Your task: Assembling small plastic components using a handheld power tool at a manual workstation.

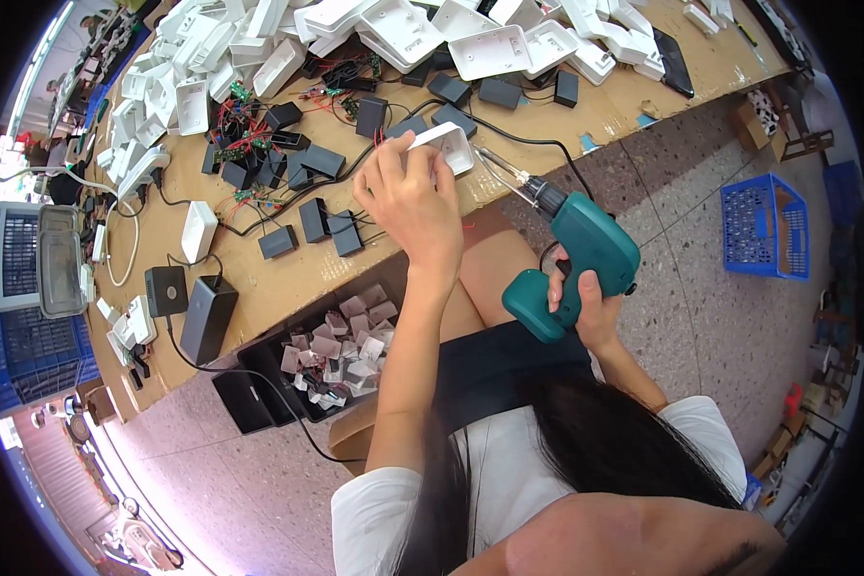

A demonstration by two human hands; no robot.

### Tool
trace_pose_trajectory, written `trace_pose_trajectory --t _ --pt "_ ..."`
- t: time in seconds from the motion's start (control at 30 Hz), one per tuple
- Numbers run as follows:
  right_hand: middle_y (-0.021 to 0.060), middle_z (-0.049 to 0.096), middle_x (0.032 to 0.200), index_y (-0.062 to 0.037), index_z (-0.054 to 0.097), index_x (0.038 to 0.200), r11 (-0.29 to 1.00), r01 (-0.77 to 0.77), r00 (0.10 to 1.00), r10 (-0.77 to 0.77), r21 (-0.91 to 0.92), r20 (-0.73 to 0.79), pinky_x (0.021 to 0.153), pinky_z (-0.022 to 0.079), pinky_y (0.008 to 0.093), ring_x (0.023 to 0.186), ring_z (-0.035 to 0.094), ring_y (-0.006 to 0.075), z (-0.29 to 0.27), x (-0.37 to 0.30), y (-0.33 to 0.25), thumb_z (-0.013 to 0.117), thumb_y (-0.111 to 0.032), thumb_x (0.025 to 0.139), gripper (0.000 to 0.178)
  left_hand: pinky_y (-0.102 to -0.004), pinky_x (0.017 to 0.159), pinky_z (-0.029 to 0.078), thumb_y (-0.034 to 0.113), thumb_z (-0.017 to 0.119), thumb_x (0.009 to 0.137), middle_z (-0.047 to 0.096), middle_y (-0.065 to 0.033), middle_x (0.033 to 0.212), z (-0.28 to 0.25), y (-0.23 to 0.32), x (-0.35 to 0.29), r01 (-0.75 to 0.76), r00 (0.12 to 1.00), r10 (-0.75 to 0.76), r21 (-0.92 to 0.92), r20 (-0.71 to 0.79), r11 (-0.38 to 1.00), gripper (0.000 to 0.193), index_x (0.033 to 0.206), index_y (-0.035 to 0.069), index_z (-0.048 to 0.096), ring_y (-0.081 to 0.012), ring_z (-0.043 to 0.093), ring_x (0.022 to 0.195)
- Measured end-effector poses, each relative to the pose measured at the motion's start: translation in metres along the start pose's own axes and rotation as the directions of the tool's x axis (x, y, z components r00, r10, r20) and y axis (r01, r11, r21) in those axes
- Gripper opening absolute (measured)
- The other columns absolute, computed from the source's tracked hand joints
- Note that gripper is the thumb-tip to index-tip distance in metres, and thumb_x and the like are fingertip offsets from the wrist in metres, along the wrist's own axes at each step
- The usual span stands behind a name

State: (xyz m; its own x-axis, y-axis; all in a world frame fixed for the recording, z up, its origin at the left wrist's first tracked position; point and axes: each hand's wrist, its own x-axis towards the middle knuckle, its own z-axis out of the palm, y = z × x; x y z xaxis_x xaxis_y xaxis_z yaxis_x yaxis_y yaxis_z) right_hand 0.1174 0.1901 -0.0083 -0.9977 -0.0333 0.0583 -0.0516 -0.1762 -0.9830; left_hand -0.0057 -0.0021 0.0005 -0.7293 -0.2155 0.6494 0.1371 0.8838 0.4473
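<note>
The left hand (410,197) pinched a white rectangular plastic case (456,148); the right hand (590,305) gripped a teal pistol-shaped tool (595,240), its metal tip (523,177) near, perhaps touching, the case.

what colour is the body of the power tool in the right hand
Teal green: the power tool shows clearly in the head view.

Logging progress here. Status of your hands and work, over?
Left hand holding white shell. Right hand gripping green power tool, pointed toward shell. Black boxes lie nearby.
</note>
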Motion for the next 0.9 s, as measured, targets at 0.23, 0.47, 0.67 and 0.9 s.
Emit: trace_pose_trajectory --t 0.23,0.47,0.67,0.9 --pt "0.0108 0.057 0.097 0.0039 0.051 0.121 0.999 0.012 1.0 -0.011 0.035 -0.019 0.057 0.049 0.028 0.066 0.057 0.0137 -0.02 -0.009 -0.009 0.05 -0.037 0.107 0.043 -0.0459 0.103 0.038 0.008 0.076 0.078 0.063 -0.0054 0.113 0.0 0.007 -0.002 0.003 1.0 -0.003 0.007 0.003 1.0 0.009 0.083 0.007 0.069 -0.0262 0.057 0.115" --pt "0.0074 0.058 0.075 0.0021 0.054 0.119 0.999 0.012 0.997 -0.009 0.03 -0.073 0.059 0.048 0.0268 0.062 0.055 0.0125 -0.029 -0.017 -0.043 0.05 -0.034 0.107 0.038 -0.0446 0.102 0.041 0.009 0.077 0.078 0.063 -0.0064 0.114 -0.013 0.029 0.005 -0.002 1.0 0.002 0.027 -0.004 1.0 0.01 0.085 0.006 0.07 -0.0277 0.057 0.114" --pt "0.0124 0.054 0.106 0.0055 0.049 0.121 1.0 0.019 0.999 -0.019 0.01 -0.035 0.054 0.049 0.0288 0.067 0.058 0.0151 -0.043 -0.029 -0.051 0.049 -0.04 0.107 0.048 -0.0441 0.1 0.042 0.009 0.076 0.079 0.063 -0.007 0.114 -0.02 0.045 0.004 0.004 1.0 -0.004 0.028 -0.012 1.0 0.009 0.086 0.005 0.071 -0.0282 0.057 0.113" --pt "0.0127 0.054 0.107 0.0056 0.048 0.122 0.999 0.026 0.999 -0.025 0.033 -0.02 0.054 0.049 0.0288 0.067 0.059 0.0153 -0.044 -0.032 -0.055 0.049 -0.04 0.107 0.048 -0.0449 0.099 0.043 0.011 0.079 0.078 0.063 -0.0083 0.118 -0.028 0.047 0.003 0.023 1.0 -0.022 -0.029 0.009 0.999 0.016 0.091 0.005 0.072 -0.0295 0.057 0.114"
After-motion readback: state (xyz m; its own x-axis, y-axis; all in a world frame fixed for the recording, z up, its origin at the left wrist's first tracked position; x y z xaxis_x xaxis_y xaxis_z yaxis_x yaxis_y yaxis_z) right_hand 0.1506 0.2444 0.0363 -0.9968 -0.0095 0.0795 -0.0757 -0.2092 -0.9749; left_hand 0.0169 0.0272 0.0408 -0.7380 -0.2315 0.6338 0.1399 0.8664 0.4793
